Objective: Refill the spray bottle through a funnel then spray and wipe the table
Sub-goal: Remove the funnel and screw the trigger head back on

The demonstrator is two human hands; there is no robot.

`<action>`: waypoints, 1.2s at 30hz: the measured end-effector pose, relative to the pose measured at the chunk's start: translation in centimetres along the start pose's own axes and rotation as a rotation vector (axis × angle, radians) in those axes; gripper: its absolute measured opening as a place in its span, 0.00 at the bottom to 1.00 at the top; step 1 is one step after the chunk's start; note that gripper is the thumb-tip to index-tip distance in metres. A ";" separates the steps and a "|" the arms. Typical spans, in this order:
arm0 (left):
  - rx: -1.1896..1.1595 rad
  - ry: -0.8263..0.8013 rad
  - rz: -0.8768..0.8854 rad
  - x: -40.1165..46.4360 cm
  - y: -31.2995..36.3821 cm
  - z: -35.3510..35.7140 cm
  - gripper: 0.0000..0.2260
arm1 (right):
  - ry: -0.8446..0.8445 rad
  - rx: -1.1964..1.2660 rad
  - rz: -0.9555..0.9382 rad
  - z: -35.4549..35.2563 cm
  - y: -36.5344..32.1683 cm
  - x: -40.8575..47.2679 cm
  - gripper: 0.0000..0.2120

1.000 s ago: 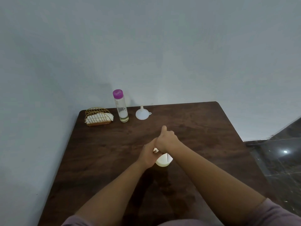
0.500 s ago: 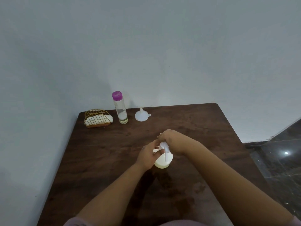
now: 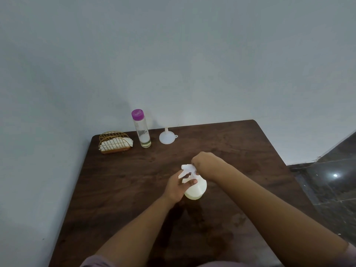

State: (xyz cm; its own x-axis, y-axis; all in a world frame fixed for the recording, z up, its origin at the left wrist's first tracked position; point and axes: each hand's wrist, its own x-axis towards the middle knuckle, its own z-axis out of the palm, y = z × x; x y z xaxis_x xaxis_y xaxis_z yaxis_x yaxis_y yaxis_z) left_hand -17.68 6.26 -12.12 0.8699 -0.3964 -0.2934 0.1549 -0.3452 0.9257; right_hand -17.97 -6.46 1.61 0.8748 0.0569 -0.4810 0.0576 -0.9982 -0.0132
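Note:
A white spray bottle (image 3: 196, 190) stands in the middle of the dark wooden table (image 3: 123, 185). My left hand (image 3: 176, 186) grips its body from the left. My right hand (image 3: 207, 166) is curled round the white spray head (image 3: 186, 168) on top, which points to the left. A white funnel (image 3: 167, 136) sits upside down near the table's far edge. Left of it stands a clear bottle with a purple cap (image 3: 141, 130), holding a little clear liquid at the bottom.
A gold wire holder with white napkins (image 3: 115, 143) sits at the far left corner. A pale wall runs behind and to the left of the table. Dark tiled floor (image 3: 335, 182) lies to the right.
My right hand turned over the spray head, from thumb pointing up to fingers wrapped round it. The head now sticks out to the left. The left hand kept hold of the bottle.

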 end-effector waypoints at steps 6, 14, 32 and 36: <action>0.188 0.117 0.150 -0.5 -0.7 1.6 0.16 | 0.088 0.155 0.098 1.0 -0.7 -0.3 0.18; 0.554 0.063 0.414 -0.2 -0.1 0.3 0.21 | -0.070 1.422 0.360 3.9 0.3 -0.4 0.25; 0.536 0.019 0.256 -0.2 0.5 -0.1 0.20 | 0.405 0.115 0.121 1.5 -1.9 -2.1 0.02; 0.536 0.019 0.249 -0.4 0.9 0.0 0.19 | 0.408 0.194 0.213 0.8 -2.4 -1.1 0.06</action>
State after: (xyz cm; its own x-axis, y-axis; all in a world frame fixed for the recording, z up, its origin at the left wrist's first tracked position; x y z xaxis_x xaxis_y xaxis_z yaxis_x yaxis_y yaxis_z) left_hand -17.88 6.11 -11.22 0.8589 -0.5069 -0.0735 -0.3089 -0.6271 0.7151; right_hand -19.50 -4.13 1.44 0.9766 -0.1852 -0.1090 -0.1990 -0.9709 -0.1332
